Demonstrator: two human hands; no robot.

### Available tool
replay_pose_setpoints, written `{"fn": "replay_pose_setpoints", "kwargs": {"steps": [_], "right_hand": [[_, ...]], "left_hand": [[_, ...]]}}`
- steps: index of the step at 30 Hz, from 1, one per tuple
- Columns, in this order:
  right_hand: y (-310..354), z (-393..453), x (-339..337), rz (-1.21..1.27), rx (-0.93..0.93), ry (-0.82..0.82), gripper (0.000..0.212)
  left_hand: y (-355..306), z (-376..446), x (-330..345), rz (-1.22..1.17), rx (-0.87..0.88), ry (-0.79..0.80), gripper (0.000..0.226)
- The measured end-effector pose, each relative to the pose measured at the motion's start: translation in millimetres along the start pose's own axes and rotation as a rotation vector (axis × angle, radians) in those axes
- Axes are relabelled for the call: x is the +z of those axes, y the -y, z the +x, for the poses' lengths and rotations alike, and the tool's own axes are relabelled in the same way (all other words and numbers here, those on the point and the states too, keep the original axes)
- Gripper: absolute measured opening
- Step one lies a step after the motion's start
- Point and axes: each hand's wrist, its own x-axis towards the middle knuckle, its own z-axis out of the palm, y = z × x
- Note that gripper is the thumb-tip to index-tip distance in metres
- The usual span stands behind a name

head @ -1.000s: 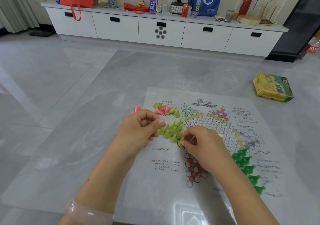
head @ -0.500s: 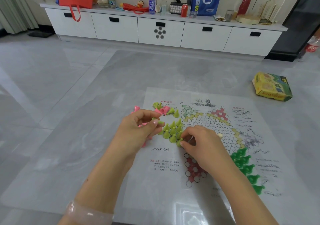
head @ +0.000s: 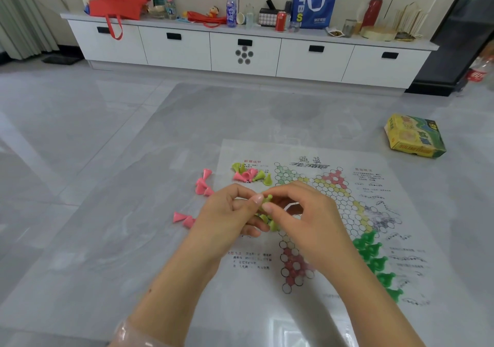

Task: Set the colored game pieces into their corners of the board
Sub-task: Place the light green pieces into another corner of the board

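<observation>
Game pieces are lying scattered on the paper board (head: 307,240) and grey desk (head: 107,226): pink cones (head: 202,185) sitting left of it, mixed pink and yellow-green ones (head: 250,174) at its top-left, dark green pieces (head: 374,261) lining its right side. Yellow box (head: 414,137) is sitting far right. Left hand (head: 227,218) and right hand (head: 302,213) are meeting, both pinching one yellow-green piece (head: 267,199) over more partly hidden yellow-green pieces.

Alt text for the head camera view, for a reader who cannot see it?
Two hands, left hand and right hand, together pinch a yellow-green game piece above a paper board. Dark green pieces fill its right corner; pink pieces lie loose at left.
</observation>
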Motion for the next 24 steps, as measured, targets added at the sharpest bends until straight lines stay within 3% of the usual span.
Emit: {"fn": "replay_pose_setpoints", "kwargs": {"steps": [7, 15, 17, 21, 24], "right_hand": [[-3.5, 2.1, -6.1, 0.129, 0.059, 0.005, 0.008], [-4.7, 3.7, -15.8, 0.041, -0.019, -0.002, 0.009], [-4.9, 4.1, -20.4, 0.067, 0.004, -0.081, 0.013], [-5.8, 4.4, -31.1, 0.107, 0.069, -0.174, 0.014], [-5.4, 4.1, -34.4, 0.100, 0.067, -0.177, 0.011]], "left_hand": [[2.0, -3.1, 14.8, -0.070, 0.036, -0.047, 0.001], [-8.3, 2.4, 20.3, -0.024, 0.033, -0.061, 0.002], [-16.9, 16.0, 12.3, 0.175, 0.058, -0.097, 0.003], [-28.7, 73.9, -18.0, 0.907, 0.267, -0.262, 0.018], [-27.2, 114.4, -30.8, 1.304, 0.279, -0.086, 0.032]]}}
